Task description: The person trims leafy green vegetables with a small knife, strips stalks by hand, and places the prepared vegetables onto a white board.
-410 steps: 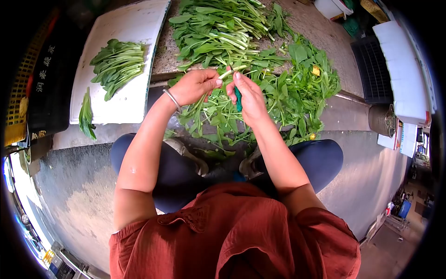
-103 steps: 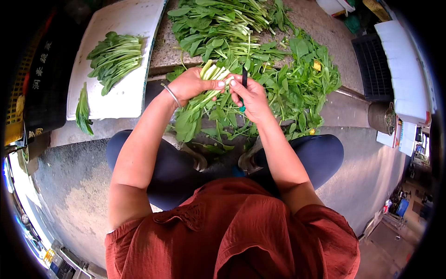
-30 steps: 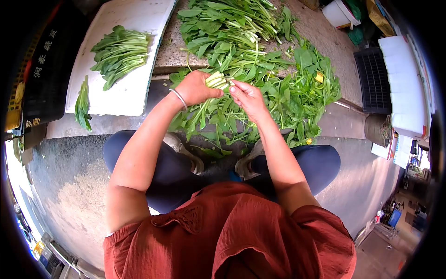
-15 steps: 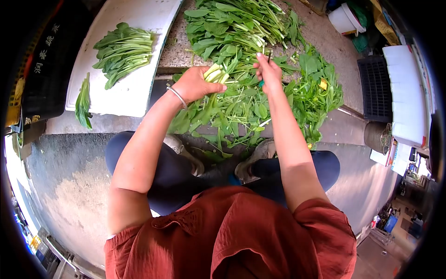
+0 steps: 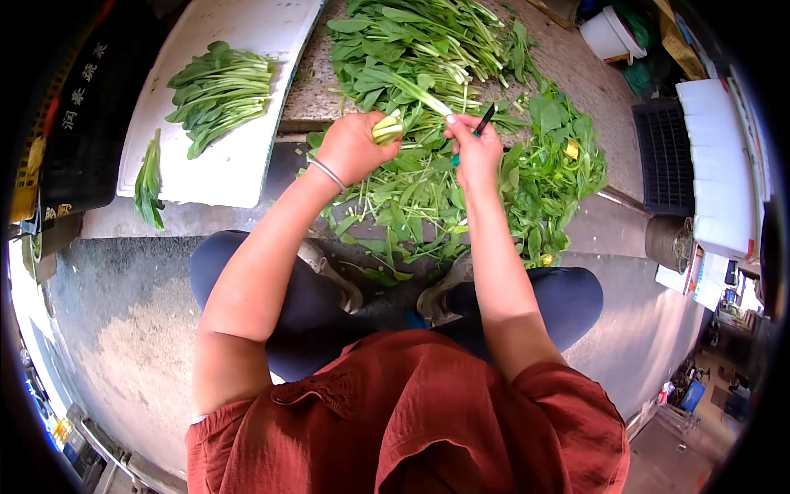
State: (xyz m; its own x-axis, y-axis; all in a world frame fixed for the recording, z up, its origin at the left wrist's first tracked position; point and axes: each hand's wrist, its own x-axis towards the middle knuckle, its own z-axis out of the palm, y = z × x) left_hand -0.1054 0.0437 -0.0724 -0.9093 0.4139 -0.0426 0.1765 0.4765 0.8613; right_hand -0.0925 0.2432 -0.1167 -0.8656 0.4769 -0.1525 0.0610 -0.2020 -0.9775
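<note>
My left hand (image 5: pixel 352 148) is closed around a small bunch of leafy green stems (image 5: pixel 387 129), their pale cut ends showing past the fingers. Between the thumb and fingers of my right hand (image 5: pixel 477 152) is the pale base of a single leafy green stalk (image 5: pixel 421 95). The same hand also holds a small knife (image 5: pixel 485 120) with a dark blade and a bit of teal at the handle. Beyond both hands lies a large pile of leafy greens (image 5: pixel 387 41). Below them, loose leaves and trimmings (image 5: pixel 411 193) are spread near my feet.
On the left, a white board (image 5: pixel 222 177) carries a neat bunch of greens (image 5: pixel 222 95), and a smaller bunch (image 5: pixel 149 181) hangs over its edge. A black crate (image 5: pixel 662 156), a white foam box (image 5: pixel 716 165) and a white bucket (image 5: pixel 611 34) stand at the right.
My right hand has lifted a single stalk from the pile and now holds it with the knife. My left hand has turned and shifted slightly right, still gripping its bunch.
</note>
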